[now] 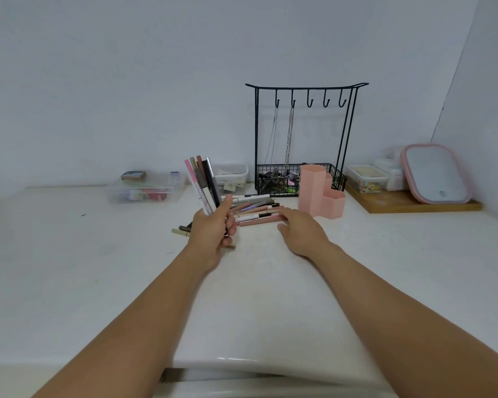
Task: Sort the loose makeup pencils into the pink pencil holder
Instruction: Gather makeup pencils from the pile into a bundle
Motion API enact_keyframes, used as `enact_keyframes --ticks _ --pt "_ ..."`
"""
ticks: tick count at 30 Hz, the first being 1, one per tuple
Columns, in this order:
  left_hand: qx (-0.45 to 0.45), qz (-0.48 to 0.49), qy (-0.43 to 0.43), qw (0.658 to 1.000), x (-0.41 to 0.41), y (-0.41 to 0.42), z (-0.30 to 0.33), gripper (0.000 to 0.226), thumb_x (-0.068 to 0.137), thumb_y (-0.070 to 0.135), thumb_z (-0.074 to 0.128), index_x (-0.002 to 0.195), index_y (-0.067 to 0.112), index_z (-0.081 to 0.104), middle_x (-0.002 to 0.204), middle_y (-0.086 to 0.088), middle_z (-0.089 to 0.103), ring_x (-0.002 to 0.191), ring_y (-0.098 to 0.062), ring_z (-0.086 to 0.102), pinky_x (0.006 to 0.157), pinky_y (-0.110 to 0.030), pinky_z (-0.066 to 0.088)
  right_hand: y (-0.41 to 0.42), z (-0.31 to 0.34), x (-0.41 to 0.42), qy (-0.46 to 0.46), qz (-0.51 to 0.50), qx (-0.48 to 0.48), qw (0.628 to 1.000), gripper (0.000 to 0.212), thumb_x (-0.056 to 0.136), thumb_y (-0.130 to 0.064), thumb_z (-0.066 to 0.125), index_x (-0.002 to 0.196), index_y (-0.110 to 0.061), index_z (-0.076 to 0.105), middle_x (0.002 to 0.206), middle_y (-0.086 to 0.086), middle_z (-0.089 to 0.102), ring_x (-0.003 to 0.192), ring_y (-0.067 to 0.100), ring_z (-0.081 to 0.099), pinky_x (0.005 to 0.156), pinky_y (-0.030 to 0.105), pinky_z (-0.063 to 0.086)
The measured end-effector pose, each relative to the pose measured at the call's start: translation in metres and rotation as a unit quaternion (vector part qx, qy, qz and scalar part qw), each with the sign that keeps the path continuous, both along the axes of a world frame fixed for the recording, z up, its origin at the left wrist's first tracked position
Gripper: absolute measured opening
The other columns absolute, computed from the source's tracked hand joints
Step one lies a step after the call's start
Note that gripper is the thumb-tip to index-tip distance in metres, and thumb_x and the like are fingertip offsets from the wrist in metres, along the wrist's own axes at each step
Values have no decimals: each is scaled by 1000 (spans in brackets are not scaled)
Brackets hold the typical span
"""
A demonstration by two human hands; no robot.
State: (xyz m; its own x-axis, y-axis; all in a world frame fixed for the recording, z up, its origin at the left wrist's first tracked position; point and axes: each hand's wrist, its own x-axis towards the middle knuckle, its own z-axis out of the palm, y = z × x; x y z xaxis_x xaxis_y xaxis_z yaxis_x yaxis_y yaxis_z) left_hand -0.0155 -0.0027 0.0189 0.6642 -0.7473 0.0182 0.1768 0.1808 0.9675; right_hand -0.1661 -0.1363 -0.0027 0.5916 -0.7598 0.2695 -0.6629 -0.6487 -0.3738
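My left hand [213,229] grips a bundle of several makeup pencils [203,182], held upright and fanned above the table. A pile of loose pencils [253,209] lies flat on the white table just behind both hands. My right hand [298,228] reaches to the right end of that pile, fingers extended and touching the pink pencil at its front; whether it holds one I cannot tell. The pink pencil holder [319,191], with hexagonal cups of different heights, stands just right of the pile. Two more pencils [181,229] lie left of my left hand.
A black wire jewellery stand [302,139] with hanging chains and a basket stands behind the holder. Clear plastic boxes [145,186] sit at back left. A wooden board [408,203] with small boxes and a pink-rimmed lid [436,173] is at back right.
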Motion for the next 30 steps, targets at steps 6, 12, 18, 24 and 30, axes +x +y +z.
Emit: enact_keyframes --ticks 6,12,18,24,30 --pt "21 -1 3 1000 2 0 1 47 90 45 71 67 20 38 50 3 35 46 -11 33 35 -19 21 1 7 -3 -24 -20 -14 999 13 93 -17 61 92 -14 74 96 4 69 91 26 62 81 40 54" --pt "19 -8 5 1000 1 0 0 47 89 48 72 70 17 42 50 1 42 46 -14 39 36 -21 22 -2 10 -5 -56 -25 10 998 10 89 -13 69 88 -16 78 92 1 73 83 18 61 77 32 52" --pt "19 10 -6 1000 2 0 0 45 85 48 76 75 14 48 51 2 46 45 -12 39 37 -22 28 1 17 -4 -213 -11 138 967 6 89 -11 71 90 -11 77 70 -6 58 64 11 48 57 21 39" --pt "-11 -22 -56 998 -1 -1 -4 26 84 33 81 76 18 61 55 3 46 47 -11 40 41 -21 30 33 29 11 -411 112 335 840 8 93 -4 64 98 -3 70 71 5 56 62 13 53 60 21 55" --pt "-28 -49 -49 997 -5 0 -6 24 81 26 83 96 12 71 57 3 51 48 -10 39 40 -20 29 65 20 28 -432 192 409 780 24 93 0 63 116 -2 69 110 23 70 81 11 67 71 23 57"
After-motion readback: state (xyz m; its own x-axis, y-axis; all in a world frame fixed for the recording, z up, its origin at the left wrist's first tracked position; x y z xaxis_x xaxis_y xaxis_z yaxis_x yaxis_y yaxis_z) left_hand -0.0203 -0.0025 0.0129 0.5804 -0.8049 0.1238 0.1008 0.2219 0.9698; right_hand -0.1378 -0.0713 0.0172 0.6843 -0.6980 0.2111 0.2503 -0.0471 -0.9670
